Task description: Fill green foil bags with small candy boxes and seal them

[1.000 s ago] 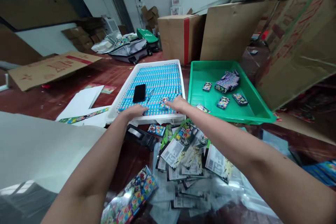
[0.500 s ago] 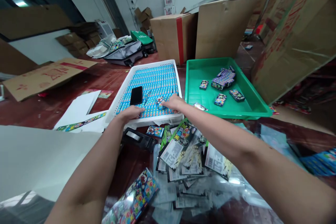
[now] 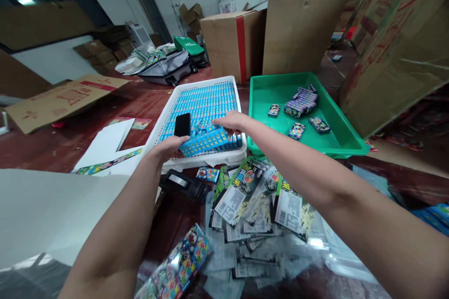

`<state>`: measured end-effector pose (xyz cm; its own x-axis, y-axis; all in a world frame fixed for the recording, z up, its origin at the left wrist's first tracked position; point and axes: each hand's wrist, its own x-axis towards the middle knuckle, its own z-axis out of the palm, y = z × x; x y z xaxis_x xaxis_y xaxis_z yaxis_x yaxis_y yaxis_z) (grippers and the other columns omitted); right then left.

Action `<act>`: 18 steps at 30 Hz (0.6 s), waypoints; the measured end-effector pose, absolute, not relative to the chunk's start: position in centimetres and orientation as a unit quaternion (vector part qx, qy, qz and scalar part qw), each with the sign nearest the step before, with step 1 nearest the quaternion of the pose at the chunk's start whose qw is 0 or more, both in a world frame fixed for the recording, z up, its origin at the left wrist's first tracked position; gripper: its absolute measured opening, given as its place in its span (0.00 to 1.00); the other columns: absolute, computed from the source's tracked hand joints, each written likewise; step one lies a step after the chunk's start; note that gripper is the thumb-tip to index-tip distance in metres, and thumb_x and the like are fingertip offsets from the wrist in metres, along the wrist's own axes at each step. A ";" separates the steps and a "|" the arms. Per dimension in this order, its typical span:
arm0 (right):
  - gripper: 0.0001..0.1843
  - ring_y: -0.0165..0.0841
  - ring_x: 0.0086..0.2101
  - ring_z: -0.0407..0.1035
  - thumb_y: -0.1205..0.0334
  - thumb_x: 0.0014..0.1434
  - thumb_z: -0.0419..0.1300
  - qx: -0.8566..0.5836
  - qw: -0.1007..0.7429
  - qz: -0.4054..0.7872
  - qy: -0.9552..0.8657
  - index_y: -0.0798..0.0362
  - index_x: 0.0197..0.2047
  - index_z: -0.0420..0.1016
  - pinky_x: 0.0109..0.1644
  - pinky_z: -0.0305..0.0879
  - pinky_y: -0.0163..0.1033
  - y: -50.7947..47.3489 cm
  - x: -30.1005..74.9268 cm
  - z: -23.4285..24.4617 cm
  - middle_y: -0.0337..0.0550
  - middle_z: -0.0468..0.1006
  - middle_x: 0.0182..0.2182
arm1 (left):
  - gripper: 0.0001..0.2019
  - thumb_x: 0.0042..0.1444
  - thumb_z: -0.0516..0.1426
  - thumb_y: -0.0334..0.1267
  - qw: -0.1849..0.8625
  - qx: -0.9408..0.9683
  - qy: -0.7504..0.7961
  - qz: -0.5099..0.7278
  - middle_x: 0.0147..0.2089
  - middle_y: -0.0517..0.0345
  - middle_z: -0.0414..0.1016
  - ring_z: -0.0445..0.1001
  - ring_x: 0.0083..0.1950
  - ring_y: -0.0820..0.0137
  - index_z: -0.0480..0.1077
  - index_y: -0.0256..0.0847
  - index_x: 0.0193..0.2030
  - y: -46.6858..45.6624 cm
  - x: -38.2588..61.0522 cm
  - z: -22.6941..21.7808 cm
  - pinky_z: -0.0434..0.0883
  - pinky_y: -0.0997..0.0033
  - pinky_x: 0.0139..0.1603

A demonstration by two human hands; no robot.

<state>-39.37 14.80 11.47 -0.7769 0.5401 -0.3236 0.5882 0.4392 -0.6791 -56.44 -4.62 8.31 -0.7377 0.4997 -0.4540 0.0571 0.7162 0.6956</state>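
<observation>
A white perforated tray is packed with rows of small blue boxes. At its near edge, a row of blue boxes is tilted up out of the rest, its printed sides facing me. My left hand grips the row's left end. Around its right end my right hand is closed, fingers partly hidden behind it. A black phone lies on the boxes just above my left hand. Some small thing between the phone and my right hand is too unclear to name.
To the right, a green tray holds several dark patterned packs. Printed plastic bags are piled nearest me, beside a black device and a small blue pack. Cardboard boxes stand behind the trays.
The near row of blue boxes has been taken hold of at both ends and tipped upward. My right hand has risen slightly; my left hand has moved a little up and left.
</observation>
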 end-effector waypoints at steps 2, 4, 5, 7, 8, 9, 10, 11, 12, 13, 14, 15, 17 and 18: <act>0.25 0.33 0.20 0.69 0.42 0.63 0.60 0.329 0.027 -0.430 0.841 0.59 0.35 0.79 0.26 0.65 0.38 14.9 -38.8 12.3 0.47 0.75 0.21 | 0.18 0.54 0.63 0.52 0.333 0.162 0.854 0.366 0.24 0.53 0.75 0.74 0.23 0.66 0.72 0.38 0.29 -4.8 -56.0 9.5 0.75 0.67 0.25; 0.24 0.31 0.19 0.65 0.43 0.65 0.58 0.326 0.007 -0.448 0.832 0.58 0.37 0.78 0.23 0.61 0.37 15.0 -37.5 13.1 0.46 0.74 0.21 | 0.17 0.55 0.60 0.52 0.331 0.177 0.836 0.400 0.21 0.54 0.73 0.72 0.22 0.66 0.71 0.38 0.28 -5.3 -55.1 11.0 0.76 0.65 0.26; 0.24 0.30 0.18 0.63 0.43 0.66 0.56 0.324 -0.008 -0.459 0.827 0.58 0.39 0.78 0.22 0.59 0.36 15.1 -36.6 13.6 0.45 0.74 0.22 | 0.17 0.57 0.58 0.51 0.322 0.189 0.826 0.422 0.19 0.55 0.70 0.72 0.22 0.65 0.71 0.39 0.27 -5.7 -54.5 11.8 0.77 0.64 0.28; 0.25 0.28 0.20 0.62 0.40 0.67 0.53 0.321 -0.041 -0.478 0.817 0.55 0.44 0.76 0.21 0.56 0.35 15.3 -34.4 14.6 0.44 0.75 0.26 | 0.17 0.60 0.55 0.49 0.290 0.222 0.802 0.473 0.16 0.58 0.64 0.74 0.24 0.65 0.71 0.41 0.26 -6.4 -52.6 13.7 0.80 0.64 0.35; 0.25 0.28 0.21 0.63 0.38 0.67 0.53 0.316 -0.059 -0.490 0.810 0.53 0.46 0.76 0.21 0.56 0.34 15.4 -33.1 15.1 0.44 0.76 0.29 | 0.16 0.61 0.54 0.48 0.271 0.242 0.787 0.498 0.16 0.59 0.64 0.76 0.28 0.64 0.72 0.41 0.28 -6.7 -51.3 14.6 0.80 0.64 0.41; 0.26 0.28 0.23 0.64 0.37 0.67 0.53 0.309 -0.079 -0.509 0.800 0.50 0.48 0.75 0.22 0.57 0.33 15.5 -31.6 15.5 0.44 0.76 0.32 | 0.14 0.61 0.53 0.47 0.252 0.265 0.768 0.526 0.19 0.58 0.68 0.78 0.33 0.64 0.74 0.41 0.33 -7.0 -49.8 15.4 0.80 0.64 0.47; 0.26 0.28 0.25 0.66 0.35 0.66 0.53 0.298 -0.101 -0.532 0.786 0.49 0.49 0.74 0.22 0.59 0.32 15.4 -30.1 15.8 0.43 0.76 0.34 | 0.13 0.62 0.54 0.46 0.233 0.290 0.742 0.558 0.25 0.57 0.74 0.80 0.40 0.64 0.75 0.42 0.39 -7.2 -48.1 16.1 0.80 0.64 0.51; 0.26 0.29 0.27 0.67 0.34 0.66 0.53 0.285 -0.122 -0.558 0.769 0.47 0.50 0.73 0.23 0.60 0.31 15.4 -28.3 15.9 0.43 0.76 0.36 | 0.12 0.62 0.56 0.46 0.218 0.315 0.710 0.590 0.34 0.56 0.79 0.81 0.46 0.63 0.75 0.43 0.45 -7.3 -46.2 16.6 0.79 0.63 0.54; 0.25 0.30 0.29 0.68 0.34 0.66 0.53 0.272 -0.144 -0.584 0.751 0.46 0.49 0.73 0.24 0.62 0.31 15.2 -26.4 15.8 0.43 0.76 0.38 | 0.14 0.62 0.58 0.47 0.210 0.336 0.676 0.621 0.45 0.56 0.81 0.80 0.52 0.61 0.74 0.46 0.51 -7.4 -44.2 17.0 0.80 0.62 0.54; 0.24 0.31 0.31 0.69 0.35 0.66 0.53 0.260 -0.162 -0.608 0.732 0.46 0.49 0.72 0.24 0.63 0.30 14.9 -24.2 15.5 0.42 0.75 0.38 | 0.17 0.61 0.60 0.48 0.212 0.351 0.642 0.648 0.54 0.56 0.80 0.78 0.57 0.59 0.72 0.49 0.55 -7.3 -42.1 17.1 0.81 0.60 0.53; 0.22 0.31 0.31 0.70 0.36 0.66 0.53 0.253 -0.176 -0.629 0.714 0.45 0.49 0.71 0.24 0.65 0.30 14.6 -21.8 14.9 0.42 0.74 0.39 | 0.21 0.60 0.62 0.49 0.226 0.356 0.613 0.668 0.61 0.56 0.76 0.76 0.61 0.56 0.70 0.51 0.58 -7.1 -40.0 16.9 0.82 0.60 0.50; 0.20 0.32 0.32 0.70 0.38 0.67 0.54 0.252 -0.181 -0.645 0.698 0.44 0.50 0.70 0.23 0.66 0.31 14.1 -19.2 14.1 0.41 0.74 0.39 | 0.24 0.58 0.63 0.49 0.256 0.353 0.592 0.678 0.66 0.55 0.73 0.74 0.63 0.53 0.68 0.53 0.60 -6.9 -37.9 16.5 0.83 0.59 0.48; 0.17 0.32 0.32 0.71 0.42 0.67 0.55 0.263 -0.184 -0.674 0.666 0.41 0.53 0.68 0.23 0.69 0.31 13.1 -13.5 11.9 0.39 0.73 0.40 | 0.30 0.53 0.65 0.47 0.355 0.325 0.568 0.668 0.70 0.56 0.68 0.73 0.65 0.48 0.66 0.58 0.64 -6.2 -33.5 15.1 0.84 0.55 0.46; 0.17 0.33 0.33 0.71 0.44 0.66 0.56 0.275 -0.184 -0.685 0.649 0.40 0.54 0.68 0.23 0.70 0.31 12.4 -10.4 10.6 0.39 0.73 0.41 | 0.33 0.51 0.65 0.46 0.413 0.307 0.557 0.652 0.71 0.56 0.67 0.73 0.65 0.47 0.65 0.60 0.65 -5.9 -31.3 14.1 0.84 0.52 0.46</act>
<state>-10.41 12.42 10.60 -0.7807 0.6093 -0.1387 0.1061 -0.0895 -0.9903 -31.27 -5.86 14.11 -0.4695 0.8809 -0.0597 -0.1965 -0.0383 0.9798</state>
